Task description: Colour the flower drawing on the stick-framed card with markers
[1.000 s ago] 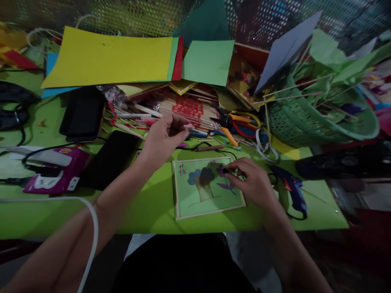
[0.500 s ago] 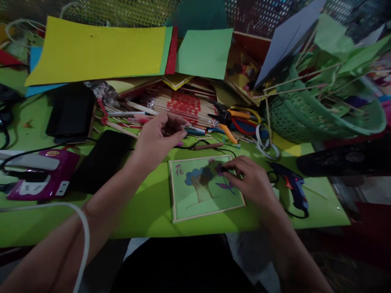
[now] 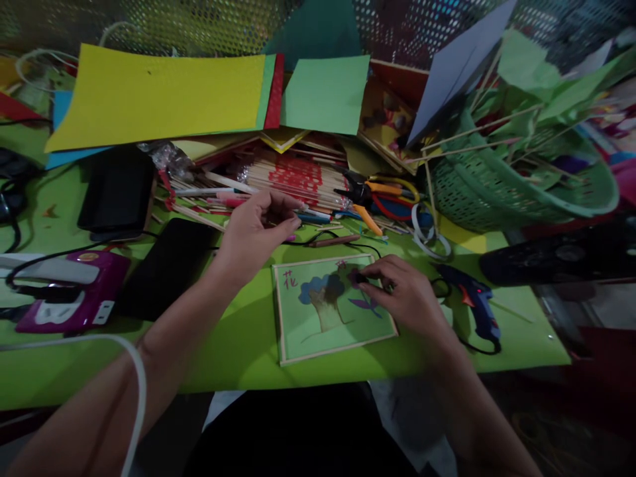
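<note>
A green picture card (image 3: 298, 331) with a thin wooden-stick frame lies on the bright green tabletop. It shows a brown tree with a blue crown, a purple flower (image 3: 365, 304) and purple written characters. At the flower head, my right hand (image 3: 405, 291) pinches a small dark piece (image 3: 361, 278) between thumb and fingertips; its exact kind is too small to make out. My left hand (image 3: 253, 232) hovers above the card's upper left, fingers curled, with thumb and index tips apart and nothing visible between them. Pens and sticks lie just behind it.
Behind are a bundle of wooden sticks (image 3: 293, 177), pliers (image 3: 355, 189), coloured paper (image 3: 163, 99) and a green basket (image 3: 521, 179). A glue gun (image 3: 477, 301) lies right of the card. Left are a black phone (image 3: 171, 265) and a purple power strip (image 3: 74, 291) with cables.
The view has shifted slightly. Both hands stay in nearly the same places, the right still at the flower head and the left still raised with curled fingers.
</note>
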Demonstrator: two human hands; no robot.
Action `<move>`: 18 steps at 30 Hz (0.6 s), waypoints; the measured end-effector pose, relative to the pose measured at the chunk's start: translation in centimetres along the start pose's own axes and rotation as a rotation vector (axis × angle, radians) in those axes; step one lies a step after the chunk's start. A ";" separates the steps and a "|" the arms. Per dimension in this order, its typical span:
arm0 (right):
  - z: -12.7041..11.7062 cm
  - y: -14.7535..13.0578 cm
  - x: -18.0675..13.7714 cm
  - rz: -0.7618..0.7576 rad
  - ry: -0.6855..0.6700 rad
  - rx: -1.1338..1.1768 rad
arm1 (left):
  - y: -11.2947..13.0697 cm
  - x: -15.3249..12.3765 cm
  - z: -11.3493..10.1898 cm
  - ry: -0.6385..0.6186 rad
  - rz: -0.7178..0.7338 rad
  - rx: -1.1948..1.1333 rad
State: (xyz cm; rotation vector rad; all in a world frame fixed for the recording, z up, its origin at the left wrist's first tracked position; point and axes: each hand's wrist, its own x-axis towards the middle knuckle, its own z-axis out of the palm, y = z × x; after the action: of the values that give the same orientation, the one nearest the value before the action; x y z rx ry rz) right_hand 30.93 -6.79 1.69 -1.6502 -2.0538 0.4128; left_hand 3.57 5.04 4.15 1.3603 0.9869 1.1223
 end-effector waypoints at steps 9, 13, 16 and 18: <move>-0.2 -0.3 0.2 -0.005 0.065 0.013 | -0.1 -1.8 2.0 -0.204 -0.036 0.142; 0.0 -0.4 0.3 -0.032 0.094 -0.004 | 0.2 -2.6 2.8 -0.325 -0.050 0.211; 0.2 -0.4 0.3 -0.052 0.086 -0.021 | 0.2 -2.7 2.7 -0.354 -0.049 0.239; 0.2 -0.6 0.3 -0.066 0.114 -0.015 | 0.1 -2.8 2.7 -0.371 -0.060 0.245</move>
State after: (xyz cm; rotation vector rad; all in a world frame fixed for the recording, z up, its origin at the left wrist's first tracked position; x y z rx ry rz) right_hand 30.25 -6.63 1.87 -1.5732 -2.0255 0.2754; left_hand 5.66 1.76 4.00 1.6520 0.9021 0.6840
